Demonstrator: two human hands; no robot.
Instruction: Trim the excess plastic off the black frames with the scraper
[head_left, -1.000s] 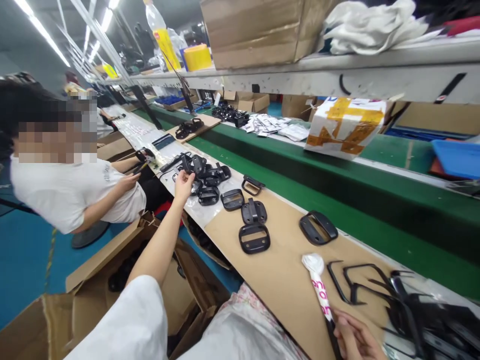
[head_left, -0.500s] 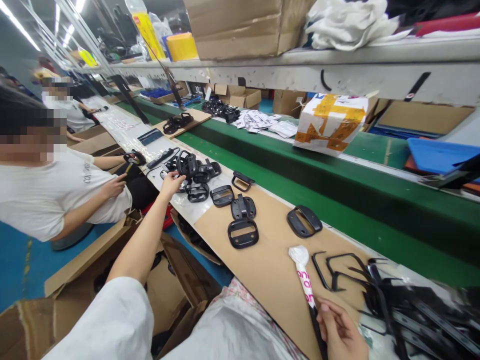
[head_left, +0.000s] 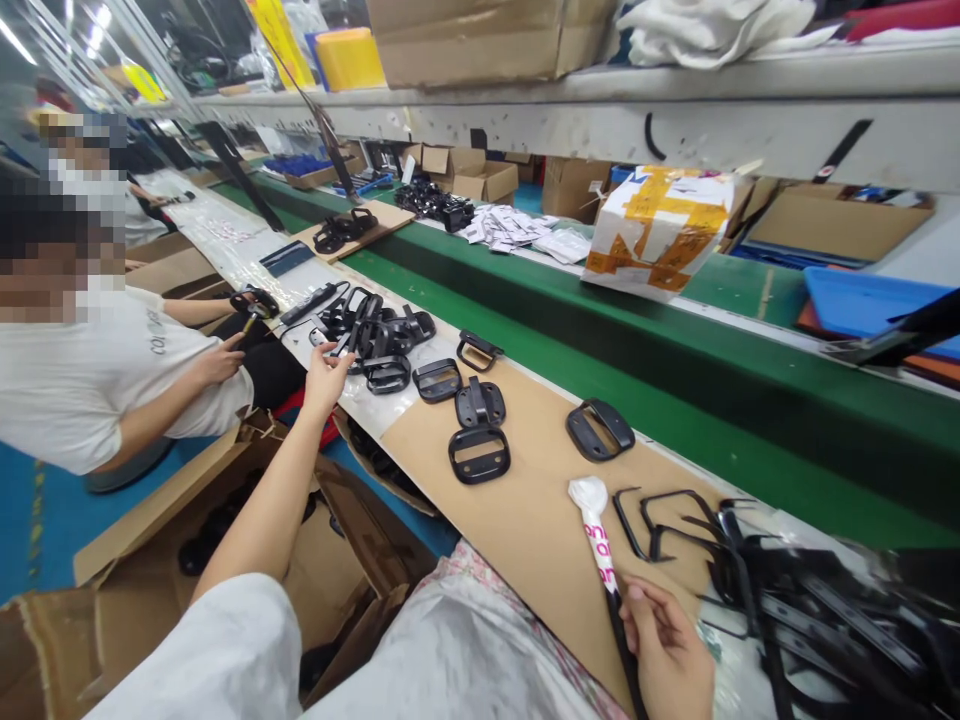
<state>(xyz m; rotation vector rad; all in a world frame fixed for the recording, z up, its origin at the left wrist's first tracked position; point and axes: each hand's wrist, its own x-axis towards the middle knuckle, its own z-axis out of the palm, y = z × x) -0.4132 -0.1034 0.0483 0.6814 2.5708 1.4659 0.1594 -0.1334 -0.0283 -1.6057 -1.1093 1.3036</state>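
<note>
My left hand (head_left: 326, 380) reaches to the near edge of a pile of black plastic handles (head_left: 388, 373). Its fingertips close on the edge of one tilted black handle (head_left: 365, 338); the grip is partly hidden. On the cardboard sheet (head_left: 536, 540), a stick-like tool (head_left: 600, 545) has a black shaft and a head wrapped in white plastic with pink lettering. My right hand (head_left: 667, 645) is beside its shaft, fingers loosely curled and apart, with nothing visible between them. Other black handles (head_left: 478, 455) lie between my hands, one of them (head_left: 600, 430) farther off to the right.
Bent black metal brackets (head_left: 832, 610) are heaped at the right. A green conveyor (head_left: 525, 310) runs behind the bench, with a taped white box (head_left: 660, 230) beyond it. A co-worker (head_left: 67, 370) sits at the left, holding a tool and a black part. Cardboard boxes (head_left: 360, 540) stand below.
The view has shifted slightly. My left hand has drawn back a little at the pile, and the handle by its fingertips looks more tilted. My right hand stays beside the wrapped tool.
</note>
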